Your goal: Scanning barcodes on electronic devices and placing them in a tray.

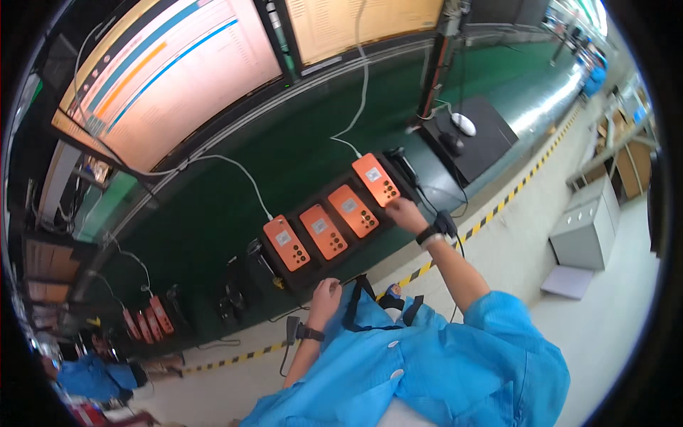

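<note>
Several orange phones lie in a slanting row, backs up, on a black tray [390,226] on the green bench. Each has a white label and dark camera lenses. My right hand [407,215] is at the lower end of the rightmost phone [376,179], fingers curled and fingertips against its edge. Whether they grip it I cannot tell. My left hand [326,297] hovers by the bench's front edge, below the middle phones, its fingers curled with nothing visible in them. White cables run into the rightmost phone and the leftmost phone [286,242]. Both wrists wear dark bands.
Two monitors [178,71] stand behind the bench. A white mouse [464,124] rests on a black mat [491,142] at the right. More phones [160,313] lie farther left, near another person in blue [92,377]. A grey cabinet [585,224] stands beyond the striped floor tape.
</note>
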`<move>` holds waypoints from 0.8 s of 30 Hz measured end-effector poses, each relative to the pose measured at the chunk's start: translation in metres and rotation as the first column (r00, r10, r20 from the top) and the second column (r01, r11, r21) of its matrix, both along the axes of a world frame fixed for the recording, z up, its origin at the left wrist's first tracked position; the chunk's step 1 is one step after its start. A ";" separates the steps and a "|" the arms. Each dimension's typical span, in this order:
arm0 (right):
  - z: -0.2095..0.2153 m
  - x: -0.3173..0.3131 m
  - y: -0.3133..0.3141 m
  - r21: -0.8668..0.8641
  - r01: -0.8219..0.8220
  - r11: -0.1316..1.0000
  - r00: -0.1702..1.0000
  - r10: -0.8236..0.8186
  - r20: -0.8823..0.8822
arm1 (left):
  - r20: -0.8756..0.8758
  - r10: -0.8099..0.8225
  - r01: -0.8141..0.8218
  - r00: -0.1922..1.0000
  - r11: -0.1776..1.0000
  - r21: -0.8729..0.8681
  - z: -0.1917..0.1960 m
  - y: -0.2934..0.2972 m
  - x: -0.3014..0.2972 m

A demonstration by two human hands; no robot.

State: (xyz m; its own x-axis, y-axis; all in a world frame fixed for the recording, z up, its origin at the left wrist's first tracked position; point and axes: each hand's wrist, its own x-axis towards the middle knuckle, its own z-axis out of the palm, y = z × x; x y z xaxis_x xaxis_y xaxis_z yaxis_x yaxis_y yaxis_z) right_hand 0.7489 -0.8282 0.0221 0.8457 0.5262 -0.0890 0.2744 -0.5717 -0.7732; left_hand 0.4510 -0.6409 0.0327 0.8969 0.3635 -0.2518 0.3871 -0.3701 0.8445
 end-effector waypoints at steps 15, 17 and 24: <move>-0.048 0.163 0.105 -0.220 -0.095 0.971 0.992 0.112 0.063 | 0.049 0.138 -0.137 0.989 0.990 -0.016 -0.006 -0.011 0.074; -0.037 0.162 0.104 -0.076 -0.089 0.993 0.989 0.097 0.115 | 0.063 0.147 -0.148 0.987 0.989 0.012 0.012 0.000 0.097; -0.008 0.129 0.088 0.009 -0.229 0.973 0.969 0.227 0.095 | 0.342 0.190 -0.255 0.920 0.955 0.154 -0.025 0.037 0.173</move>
State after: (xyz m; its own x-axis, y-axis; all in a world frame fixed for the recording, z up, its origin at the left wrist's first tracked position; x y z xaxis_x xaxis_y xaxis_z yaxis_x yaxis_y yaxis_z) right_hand 0.8779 -0.7405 0.0138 0.7074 0.7068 -0.0040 0.4663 -0.4710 -0.7488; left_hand 0.6244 -0.6044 0.0073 0.8075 0.5755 0.1294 0.1997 -0.4731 0.8581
